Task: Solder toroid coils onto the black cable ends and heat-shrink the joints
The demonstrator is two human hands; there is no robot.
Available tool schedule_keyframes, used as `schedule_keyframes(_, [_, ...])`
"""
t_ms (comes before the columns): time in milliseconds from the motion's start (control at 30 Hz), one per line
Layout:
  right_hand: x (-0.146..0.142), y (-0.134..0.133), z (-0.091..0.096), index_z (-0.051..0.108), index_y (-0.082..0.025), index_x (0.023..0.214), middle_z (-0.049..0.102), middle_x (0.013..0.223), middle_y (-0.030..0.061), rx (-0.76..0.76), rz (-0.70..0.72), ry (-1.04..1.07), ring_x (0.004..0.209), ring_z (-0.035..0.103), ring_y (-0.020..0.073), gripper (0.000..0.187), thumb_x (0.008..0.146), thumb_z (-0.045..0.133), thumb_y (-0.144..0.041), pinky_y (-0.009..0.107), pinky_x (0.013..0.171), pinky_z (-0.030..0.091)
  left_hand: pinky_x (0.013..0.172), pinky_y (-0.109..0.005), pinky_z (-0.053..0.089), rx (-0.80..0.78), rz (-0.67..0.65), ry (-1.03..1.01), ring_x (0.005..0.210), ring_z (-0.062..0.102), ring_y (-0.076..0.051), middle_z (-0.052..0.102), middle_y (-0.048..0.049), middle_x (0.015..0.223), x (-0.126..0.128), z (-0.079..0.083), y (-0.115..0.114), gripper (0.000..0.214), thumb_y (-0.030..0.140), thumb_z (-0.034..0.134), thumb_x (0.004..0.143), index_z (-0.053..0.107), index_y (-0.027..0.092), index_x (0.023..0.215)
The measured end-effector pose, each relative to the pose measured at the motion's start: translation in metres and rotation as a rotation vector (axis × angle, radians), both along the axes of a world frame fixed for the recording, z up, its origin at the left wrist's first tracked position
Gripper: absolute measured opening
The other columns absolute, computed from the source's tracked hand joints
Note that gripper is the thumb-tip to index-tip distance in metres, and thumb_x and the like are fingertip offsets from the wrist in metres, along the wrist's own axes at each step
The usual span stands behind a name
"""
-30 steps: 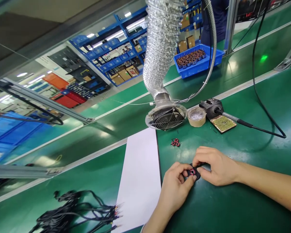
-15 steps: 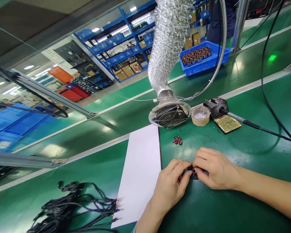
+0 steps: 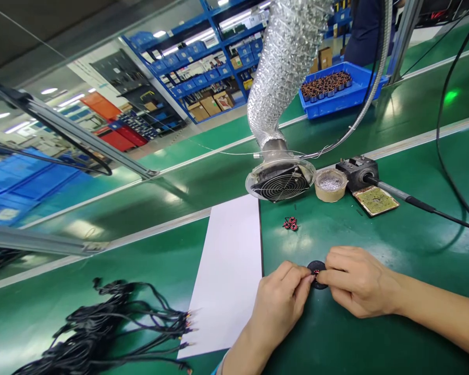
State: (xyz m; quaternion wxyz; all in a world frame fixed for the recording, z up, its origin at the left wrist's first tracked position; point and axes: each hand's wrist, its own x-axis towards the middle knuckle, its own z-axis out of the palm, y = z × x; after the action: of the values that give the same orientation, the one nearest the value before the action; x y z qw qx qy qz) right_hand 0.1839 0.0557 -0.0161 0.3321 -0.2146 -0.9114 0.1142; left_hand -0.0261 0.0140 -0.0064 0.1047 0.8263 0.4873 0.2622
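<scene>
Between my two hands a round black disc (image 3: 318, 264) lies on the green bench. On its middle sits a small copper-red wound coil (image 3: 316, 273), partly covered by fingertips. My left hand (image 3: 283, 299) is closed, thumb and forefinger pinching at the coil's left side. From the other side my right hand (image 3: 359, 281) is closed too, its forefinger tip at the coil and its other fingers curled. What lies under the right fingertips is partly hidden. Beyond the hands, a cluster of small red-and-black wound coils (image 3: 290, 224) rests on the bench.
A fume extractor (image 3: 282, 182) hangs over the back. Beside it stand a tape-wrapped tub (image 3: 330, 186), a soldering iron (image 3: 398, 194) in its holder and a sponge tray (image 3: 375, 200). Left are a white sheet (image 3: 229, 271) and black cables (image 3: 101, 328). A blue bin (image 3: 336, 107) holds many wound parts.
My right hand has shifted slightly right and down, so more of the black disc and coil shows. The left hand stays pinched beside the coil. The camera view has shifted slightly.
</scene>
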Motion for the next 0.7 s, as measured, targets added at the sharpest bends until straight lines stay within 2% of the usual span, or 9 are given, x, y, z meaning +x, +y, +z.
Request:
schedule_keyframes(367, [0.0036, -0.0001, -0.0044, 0.065, -0.018, 0.08, 0.051, 0.068, 0.0031, -0.001, 0.003, -0.049, 0.06, 0.04, 0.0178, 0.023, 0.08, 0.045, -0.007, 0.032, 0.053, 0.03, 0.059, -0.023, 0.049, 0.016, 0.041, 0.034, 0.063, 0.065, -0.014, 0.068, -0.0043, 0.074, 0.0065, -0.0004, -0.0041, 0.016, 0.014, 0.052, 0.093, 0.066, 0.018, 0.088])
schedule_keyframes(567, [0.0078, 0.0045, 0.0029, 0.061, -0.018, 0.086, 0.055, 0.072, 0.0032, -0.143, -0.034, 0.122, 0.065, 0.048, 0.0158, 0.019, 0.084, 0.046, -0.006, 0.029, 0.058, 0.037, 0.052, -0.021, 0.048, -0.046, 0.036, 0.015, 0.059, 0.063, -0.012, 0.069, -0.0039, 0.077, 0.0032, 0.0025, -0.0067, 0.008, 0.018, 0.058, 0.089, 0.066, 0.018, 0.093])
schedule_keyframes(700, [0.0048, 0.0051, 0.0011, 0.06, -0.017, 0.087, 0.057, 0.076, 0.0038, -0.195, -0.061, 0.16, 0.068, 0.051, 0.0154, 0.014, 0.086, 0.049, -0.01, 0.028, 0.061, 0.041, 0.049, -0.02, 0.047, 0.002, 0.045, -0.069, 0.054, 0.059, -0.01, 0.068, -0.0018, 0.079, 0.0006, 0.0033, -0.0069, 0.012, 0.016, 0.059, 0.088, 0.065, 0.019, 0.098])
